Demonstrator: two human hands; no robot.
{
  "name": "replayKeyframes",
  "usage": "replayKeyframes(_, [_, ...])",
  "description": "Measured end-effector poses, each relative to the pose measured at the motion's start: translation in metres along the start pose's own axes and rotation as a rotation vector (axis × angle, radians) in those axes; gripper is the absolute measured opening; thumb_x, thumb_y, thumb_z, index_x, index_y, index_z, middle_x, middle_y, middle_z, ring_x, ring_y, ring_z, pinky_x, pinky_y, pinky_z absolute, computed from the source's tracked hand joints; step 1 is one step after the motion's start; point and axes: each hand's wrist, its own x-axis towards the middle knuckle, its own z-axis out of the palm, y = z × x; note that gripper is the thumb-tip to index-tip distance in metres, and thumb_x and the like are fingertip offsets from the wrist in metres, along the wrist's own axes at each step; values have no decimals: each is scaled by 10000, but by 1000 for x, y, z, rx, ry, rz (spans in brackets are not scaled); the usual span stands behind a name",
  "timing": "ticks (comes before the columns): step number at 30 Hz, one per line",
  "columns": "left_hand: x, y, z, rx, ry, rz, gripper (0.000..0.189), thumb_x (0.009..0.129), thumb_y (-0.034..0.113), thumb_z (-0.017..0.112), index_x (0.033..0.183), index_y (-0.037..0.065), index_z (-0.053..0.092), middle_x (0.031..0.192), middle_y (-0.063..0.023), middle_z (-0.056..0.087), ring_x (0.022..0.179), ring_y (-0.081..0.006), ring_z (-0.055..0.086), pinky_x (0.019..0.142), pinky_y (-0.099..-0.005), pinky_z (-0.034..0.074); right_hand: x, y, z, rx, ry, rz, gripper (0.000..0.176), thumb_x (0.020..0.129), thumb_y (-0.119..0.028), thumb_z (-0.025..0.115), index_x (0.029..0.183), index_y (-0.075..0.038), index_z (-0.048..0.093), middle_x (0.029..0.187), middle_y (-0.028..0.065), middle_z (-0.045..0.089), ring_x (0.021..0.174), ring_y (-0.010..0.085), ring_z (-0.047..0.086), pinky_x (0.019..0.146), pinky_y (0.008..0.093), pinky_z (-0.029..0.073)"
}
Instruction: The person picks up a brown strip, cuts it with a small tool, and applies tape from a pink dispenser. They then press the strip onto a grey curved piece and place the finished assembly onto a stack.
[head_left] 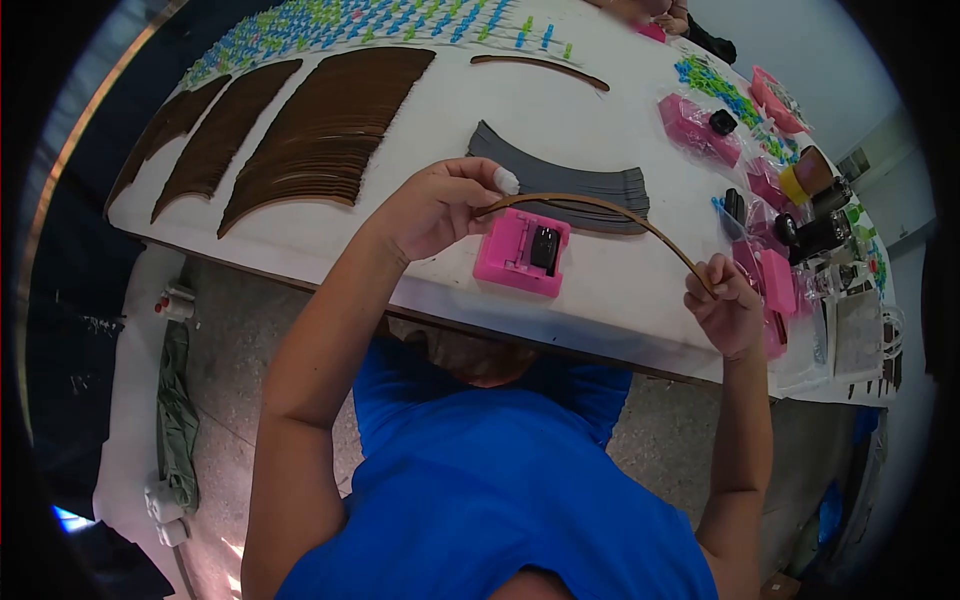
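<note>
A thin, curved brown strip spans between my two hands, bowed upward. My left hand pinches its left end, with something white around a fingertip. My right hand grips its right end, lower and near the table's front edge. Just below the strip, a pink block with a black part in it sits on the white table. Behind the strip lies a fanned stack of dark grey strips, partly hidden by my left hand and the strip.
Fanned stacks of brown strips lie at the left. One dark strip lies at the back. Blue and green clips line the far edge. Pink boxes, a pink bowl and black bottles stand right. Another person's hand shows at back.
</note>
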Motion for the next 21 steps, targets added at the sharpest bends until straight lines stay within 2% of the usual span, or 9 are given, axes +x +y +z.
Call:
replayKeyframes(2, [-4, -1, -4, -32, -20, 3, 187, 893, -25, 635, 1056, 30, 709, 957, -66, 715, 783, -128, 625, 725, -266, 507, 8, 15, 11, 266, -93, -8, 122, 802, -81, 588, 884, -101, 500, 834, 15, 421, 767, 153, 397, 690, 298, 356])
replayKeyframes(4, [-7, -2, -8, -71, 3, 11, 193, 909, 12, 645, 1098, 27, 684, 942, -96, 704, 788, -152, 593, 736, -299, 485, 16, 25, 27, 347, -109, -12, 115, 815, -89, 592, 884, -105, 502, 834, 12, 424, 774, 155, 396, 693, 302, 355])
replayKeyframes(8, [-11, -8, -21, -119, -30, 30, 192, 910, 19, 650, 1098, 41, 686, 926, -99, 695, 785, -174, 593, 728, -315, 469, 32, 40, 54, 521, -165, -57, 82, 851, -118, 584, 914, -106, 533, 845, 11, 444, 807, 170, 411, 731, 322, 375])
replayKeyframes(10, [-16, -9, -23, -175, 46, 104, 183, 914, 27, 648, 1091, 59, 681, 895, -94, 678, 780, -182, 558, 709, -319, 443, 41, 43, 59, 610, -212, -90, 80, 871, -146, 577, 931, -99, 555, 867, 17, 462, 832, 180, 433, 771, 332, 398])
replayKeyframes(14, [-22, -10, -35, -229, -11, 114, 180, 920, -6, 628, 1074, 51, 700, 929, -91, 708, 795, -185, 616, 700, -324, 472, 49, 40, 70, 671, -230, -159, 121, 870, -185, 592, 945, -92, 575, 891, 25, 471, 871, 190, 444, 804, 332, 401])
replayKeyframes(16, [-24, -9, -36, -214, -6, 134, 171, 922, 42, 640, 1086, 76, 676, 872, -73, 655, 777, -167, 490, 701, -305, 395, 51, 38, 72, 681, -254, -192, 201, 866, -221, 603, 1004, -76, 611, 931, 41, 501, 916, 202, 453, 853, 327, 400])
replayKeyframes(20, [-23, -9, -37, -204, -35, 154, 162, 920, 43, 641, 1074, 82, 675, 879, -64, 654, 770, -158, 480, 699, -301, 387, 54, 37, 66, 659, -309, -263, 277, 859, -230, 607, 1081, -66, 630, 988, 59, 553, 955, 214, 468, 887, 332, 399])
replayKeyframes(21, [-23, -9, -37, -233, -42, 160, 152, 928, 27, 626, 1065, 70, 677, 881, -79, 666, 780, -163, 514, 705, -309, 400, 54, 37, 65, 639, -331, -286, 298, 856, -228, 603, 1103, -63, 627, 1018, 66, 573, 967, 218, 476, 892, 339, 401])
